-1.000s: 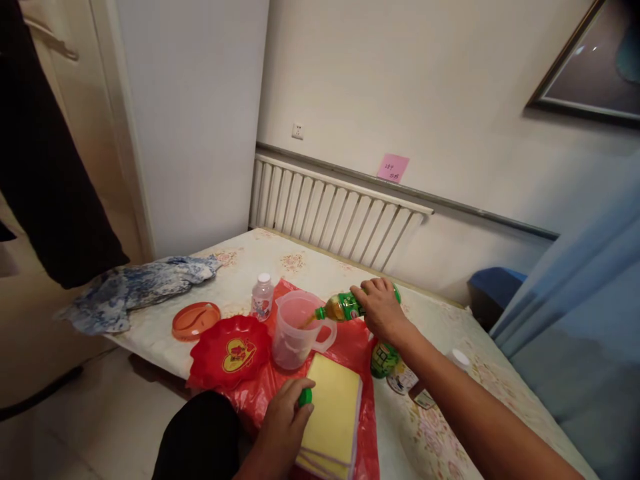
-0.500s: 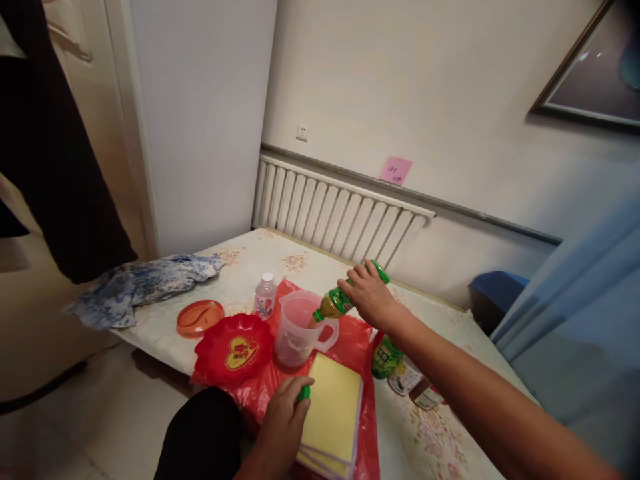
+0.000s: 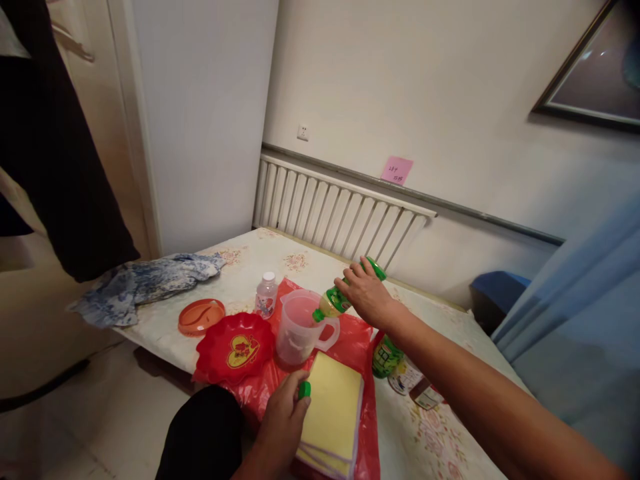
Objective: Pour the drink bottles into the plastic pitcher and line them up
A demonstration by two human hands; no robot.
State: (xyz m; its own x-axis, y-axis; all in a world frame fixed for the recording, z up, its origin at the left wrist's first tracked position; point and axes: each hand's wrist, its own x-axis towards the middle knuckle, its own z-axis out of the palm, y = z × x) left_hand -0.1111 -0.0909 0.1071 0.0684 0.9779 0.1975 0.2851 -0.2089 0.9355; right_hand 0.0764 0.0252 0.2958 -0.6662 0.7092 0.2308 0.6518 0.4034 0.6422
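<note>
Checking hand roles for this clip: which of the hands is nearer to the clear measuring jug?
The right. The right hand tips a green bottle whose mouth is over the clear measuring jug. The left hand is nearer the camera, holding a green cap beside the yellow pad.

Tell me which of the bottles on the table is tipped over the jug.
The green bottle in the right hand, mouth down over the jug; the small white-capped bottle stands upright.

Bottle (image 3: pixel 336 300) was green; cap (image 3: pixel 304 390) green. Jug (image 3: pixel 299 327) was translucent pink. Plate (image 3: pixel 234 348) was red with a yellow heart. Desk (image 3: pixel 260 257) cloth was cream, floral-patterned.
</note>
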